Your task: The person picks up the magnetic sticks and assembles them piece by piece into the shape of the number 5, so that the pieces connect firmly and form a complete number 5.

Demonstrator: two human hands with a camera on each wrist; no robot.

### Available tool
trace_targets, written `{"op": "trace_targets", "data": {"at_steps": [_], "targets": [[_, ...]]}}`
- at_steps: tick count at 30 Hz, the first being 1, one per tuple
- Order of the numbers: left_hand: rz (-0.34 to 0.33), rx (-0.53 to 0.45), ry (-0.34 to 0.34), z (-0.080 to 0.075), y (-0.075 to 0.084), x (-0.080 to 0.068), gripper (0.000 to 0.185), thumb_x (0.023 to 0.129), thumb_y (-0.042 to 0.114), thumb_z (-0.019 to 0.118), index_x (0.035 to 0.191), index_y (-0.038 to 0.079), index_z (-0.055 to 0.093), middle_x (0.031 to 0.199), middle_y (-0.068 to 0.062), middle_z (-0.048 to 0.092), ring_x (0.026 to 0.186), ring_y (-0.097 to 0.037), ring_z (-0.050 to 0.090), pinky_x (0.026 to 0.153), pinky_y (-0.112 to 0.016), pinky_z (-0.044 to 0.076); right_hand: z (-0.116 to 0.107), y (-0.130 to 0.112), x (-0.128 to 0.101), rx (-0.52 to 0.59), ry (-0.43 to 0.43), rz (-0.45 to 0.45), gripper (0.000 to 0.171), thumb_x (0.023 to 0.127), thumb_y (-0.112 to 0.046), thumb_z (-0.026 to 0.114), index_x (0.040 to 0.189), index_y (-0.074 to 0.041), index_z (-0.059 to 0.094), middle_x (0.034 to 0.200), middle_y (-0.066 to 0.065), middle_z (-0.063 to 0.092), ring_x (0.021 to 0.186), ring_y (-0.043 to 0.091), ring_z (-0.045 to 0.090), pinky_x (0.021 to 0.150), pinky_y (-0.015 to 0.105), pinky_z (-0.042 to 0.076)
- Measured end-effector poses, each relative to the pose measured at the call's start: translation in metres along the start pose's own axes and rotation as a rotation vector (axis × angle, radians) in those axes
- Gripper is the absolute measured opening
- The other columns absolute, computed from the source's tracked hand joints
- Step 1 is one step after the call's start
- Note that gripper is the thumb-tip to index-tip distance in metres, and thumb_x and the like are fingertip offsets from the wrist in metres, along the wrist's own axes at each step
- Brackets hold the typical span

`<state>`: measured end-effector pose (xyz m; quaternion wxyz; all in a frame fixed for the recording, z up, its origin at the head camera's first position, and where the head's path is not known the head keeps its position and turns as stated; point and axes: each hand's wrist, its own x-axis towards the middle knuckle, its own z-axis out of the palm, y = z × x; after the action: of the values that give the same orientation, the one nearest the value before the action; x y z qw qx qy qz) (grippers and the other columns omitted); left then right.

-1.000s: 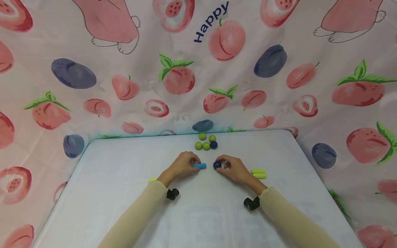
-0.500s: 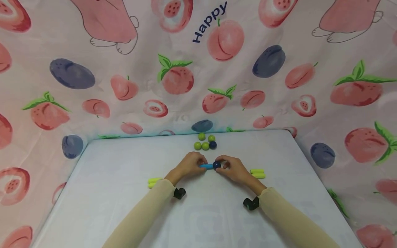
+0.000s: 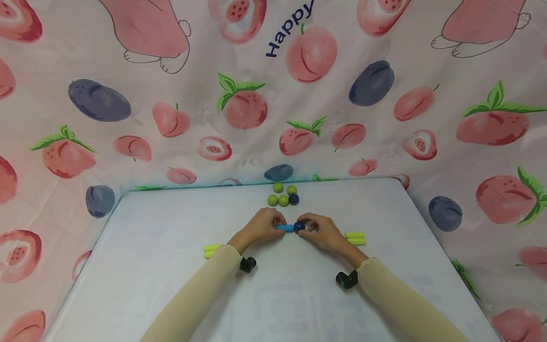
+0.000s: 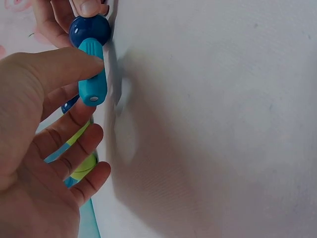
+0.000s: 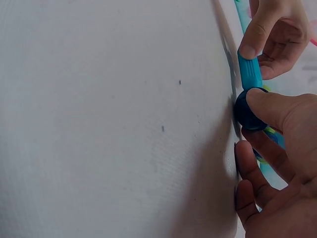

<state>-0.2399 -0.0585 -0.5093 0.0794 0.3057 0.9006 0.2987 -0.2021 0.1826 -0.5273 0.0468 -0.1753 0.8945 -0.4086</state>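
Observation:
My left hand [image 3: 259, 228] pinches a short blue rod [image 4: 93, 79] between thumb and forefinger, its other fingers loosely spread in the left wrist view. A small pale dot shows on the rod's near end face. Between the thumb and fingers of my right hand [image 3: 323, 232] is a dark blue ball [image 5: 249, 110]. Rod and ball touch end-on, in line with each other, over the middle of the table. Whether they are joined or only in contact, I cannot tell.
Beyond the hands lie several green balls [image 3: 284, 201] and one dark blue ball [image 3: 293, 199]. Yellow rods [image 3: 212, 248] lie left of my left forearm, and two more yellow rods [image 3: 355, 238] lie by my right wrist. A fruit-print cloth [image 3: 248, 166] hangs behind the white table [image 3: 162, 223].
My left hand has moved right with the blue rod, closing the gap to the dark blue ball. The right hand has stayed nearly still. Over the last half second little differs.

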Motion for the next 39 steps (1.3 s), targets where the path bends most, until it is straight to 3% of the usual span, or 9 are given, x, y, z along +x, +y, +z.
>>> {"op": "trace_targets", "data": {"at_steps": [10, 18, 27, 39], "targets": [[-0.007, 0.005, 0.009, 0.0, 0.0, 0.0, 0.015, 0.086, 0.014, 0.082, 0.1, 0.01, 0.079, 0.085, 0.002, 0.068, 0.08, -0.013, 0.057, 0.078, -0.032, 0.048, -0.001, 0.0, 0.0, 0.005, -0.005, -0.003, 0.037, 0.093, -0.016, 0.078, 0.128, -0.011, 0.069, 0.117, 0.0, 0.071, 0.086, 0.014, 0.06, 0.077, 0.03, 0.05], [-0.005, -0.023, -0.005, -0.005, -0.001, -0.002, 0.023, 0.089, 0.02, 0.081, 0.109, 0.009, 0.077, 0.094, -0.002, 0.07, 0.086, -0.017, 0.06, 0.08, -0.032, 0.05, -0.002, 0.002, -0.001, -0.003, -0.01, -0.002, 0.037, 0.093, -0.017, 0.078, 0.128, -0.012, 0.069, 0.116, -0.001, 0.07, 0.086, 0.013, 0.06, 0.078, 0.03, 0.05], [-0.006, -0.103, 0.074, -0.02, -0.011, -0.01, 0.037, 0.09, 0.017, 0.081, 0.123, 0.006, 0.07, 0.111, -0.014, 0.068, 0.097, -0.031, 0.063, 0.087, -0.041, 0.052, -0.004, 0.0, -0.001, 0.0, -0.028, 0.001, 0.038, 0.093, -0.019, 0.078, 0.13, -0.013, 0.069, 0.118, -0.001, 0.07, 0.087, 0.012, 0.06, 0.08, 0.031, 0.05], [-0.03, -0.125, 0.182, -0.028, -0.025, -0.006, 0.05, 0.089, 0.018, 0.082, 0.134, 0.007, 0.064, 0.121, -0.018, 0.064, 0.092, -0.033, 0.06, 0.079, -0.037, 0.05, -0.006, 0.0, -0.001, 0.013, -0.041, -0.001, 0.036, 0.093, -0.019, 0.078, 0.128, -0.016, 0.069, 0.116, -0.003, 0.069, 0.088, 0.012, 0.059, 0.079, 0.03, 0.05]]}}
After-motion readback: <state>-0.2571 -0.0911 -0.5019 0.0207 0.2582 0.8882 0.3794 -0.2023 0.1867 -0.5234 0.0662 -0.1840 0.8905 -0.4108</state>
